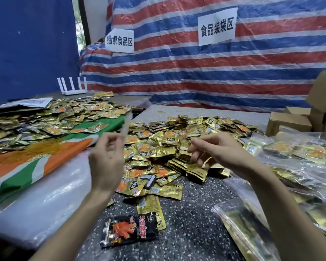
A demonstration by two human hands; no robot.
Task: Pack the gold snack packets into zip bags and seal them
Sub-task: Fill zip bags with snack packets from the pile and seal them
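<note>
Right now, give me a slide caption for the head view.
Left grip holds a clear zip bag; right grip hovers over heaped gold snack packets.

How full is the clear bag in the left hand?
Empty, it seems: the bag held by the left hand is a thin, see-through strip with no gold showing inside, though it is blurred.
</note>
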